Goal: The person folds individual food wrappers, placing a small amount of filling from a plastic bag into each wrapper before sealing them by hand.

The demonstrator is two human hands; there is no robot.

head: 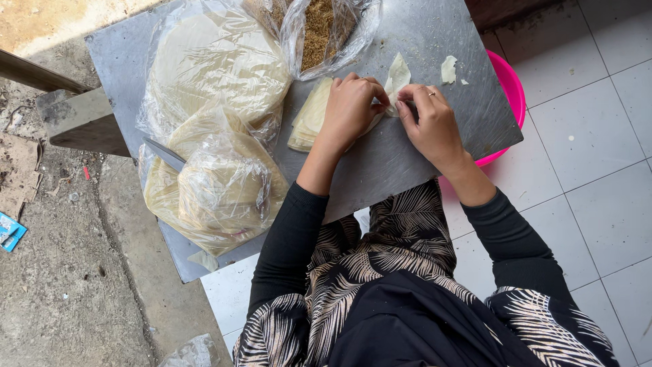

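I see both hands meeting over the pastry sheet (pixel 396 80) at about one o'clock on the steel worktop (pixel 380 163). I judge it very light, limp and easy to tear, best pinched at its edges with fingertips. My left hand (pixel 350 109) pinches its left edge, lying partly over the stack of cut sheets (pixel 309 115); my right hand (pixel 431 122) pinches the right edge. The sheet is pale cream, thin, folded upward. At nine o'clock lie bagged round wrappers (pixel 217 68) with a knife (pixel 164 155) beneath.
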